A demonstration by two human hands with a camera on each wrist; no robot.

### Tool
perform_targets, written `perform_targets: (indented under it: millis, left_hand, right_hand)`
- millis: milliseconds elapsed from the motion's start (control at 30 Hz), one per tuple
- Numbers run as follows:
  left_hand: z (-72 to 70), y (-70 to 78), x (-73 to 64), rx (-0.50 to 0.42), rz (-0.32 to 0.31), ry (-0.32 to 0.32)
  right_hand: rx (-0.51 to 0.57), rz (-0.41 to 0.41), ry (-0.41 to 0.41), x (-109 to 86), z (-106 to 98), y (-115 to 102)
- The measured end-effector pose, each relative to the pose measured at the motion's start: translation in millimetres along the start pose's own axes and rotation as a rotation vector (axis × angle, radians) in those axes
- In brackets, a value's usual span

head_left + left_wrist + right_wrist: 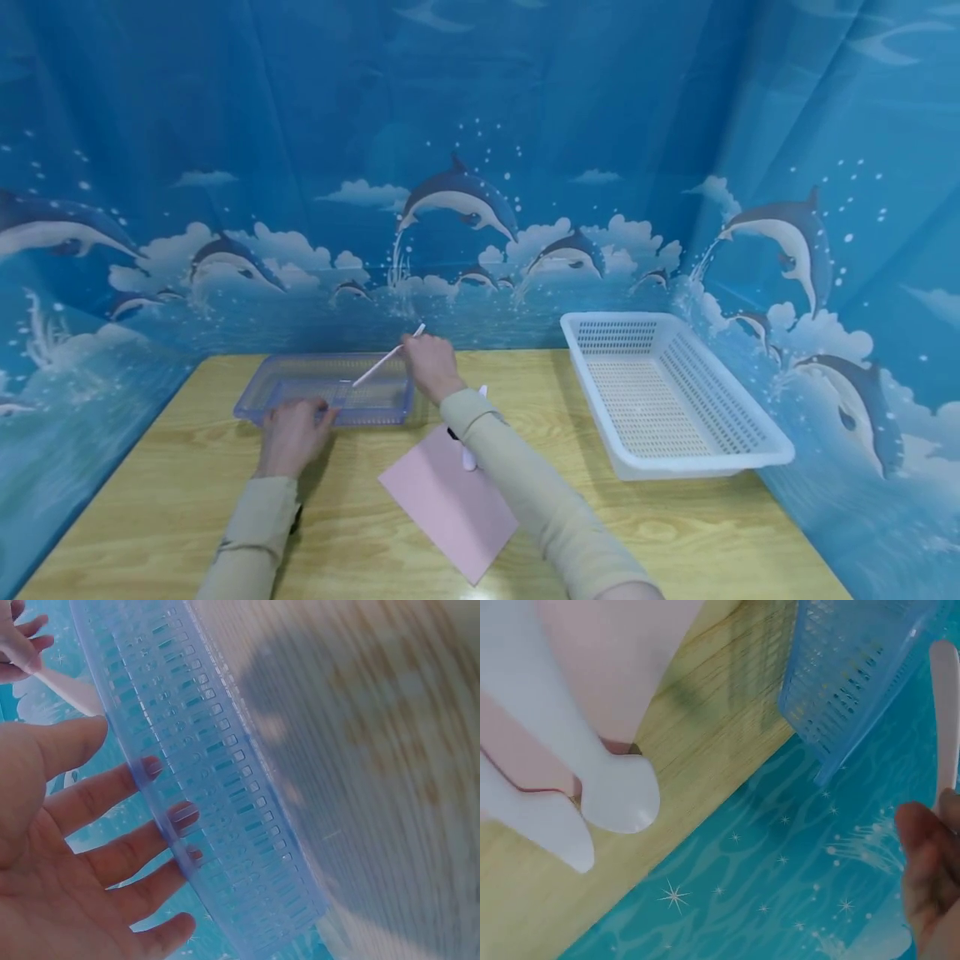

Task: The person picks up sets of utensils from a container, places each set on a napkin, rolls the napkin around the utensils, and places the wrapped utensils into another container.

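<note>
Pink square sheet (453, 508) at 6 o'clock underlies 2 white plastic utensils (622, 795). The left hand (295, 437), loosely spread, touches the near rim of a translucent lavender plastic basket (375, 415) at 8 o'clock; the right hand (433, 362) pinches 1 slim white utensil (386, 367) above it. At 4 o'clock: white perforated plastic basket (705, 462).

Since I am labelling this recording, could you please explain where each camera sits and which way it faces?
Head: on the head, looking forward and down at the yellowish wooden table; beige sleeves, left hand and right hand show.
Left wrist: on that wrist, facing the translucent blue plastic basket; the left hand shows large, the right hand small.
Right wrist: on that wrist, facing two white utensils across a flat pink sheet; the right hand partly shows.
Both wrist views show the basket and the right hand's slim white utensil.
</note>
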State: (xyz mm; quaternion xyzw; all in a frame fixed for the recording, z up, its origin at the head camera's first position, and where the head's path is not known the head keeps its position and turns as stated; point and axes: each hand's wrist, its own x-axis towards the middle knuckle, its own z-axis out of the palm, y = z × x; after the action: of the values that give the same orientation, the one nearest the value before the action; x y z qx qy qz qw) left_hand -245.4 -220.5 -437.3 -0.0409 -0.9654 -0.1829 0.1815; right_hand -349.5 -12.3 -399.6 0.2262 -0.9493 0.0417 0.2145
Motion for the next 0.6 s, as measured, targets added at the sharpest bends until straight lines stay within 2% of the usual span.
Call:
perform_targets:
  millis: [200, 333, 500, 600]
  left_hand:
    - [1.4, 3.1, 1.4, 0.027, 0.024, -0.015]
    - [2.1, 7.8, 2.9, 0.035, 0.02, -0.03]
    - [2.7, 15.6, 2.5, 0.022, 0.053, 0.034]
    - [3.7, 21.4, 2.2, -0.01, 0.078, 0.072]
  right_hand:
    - [0.337, 0.061, 0.046, 0.0, 0, 5]
    - [0.503, 0.155, 0.075, -0.4, 0, 9]
    - [0.607, 0.278, 0.113, -0.7, 0, 15]
    - [0.727, 0.336, 0.109, -2.3, -1, 18]
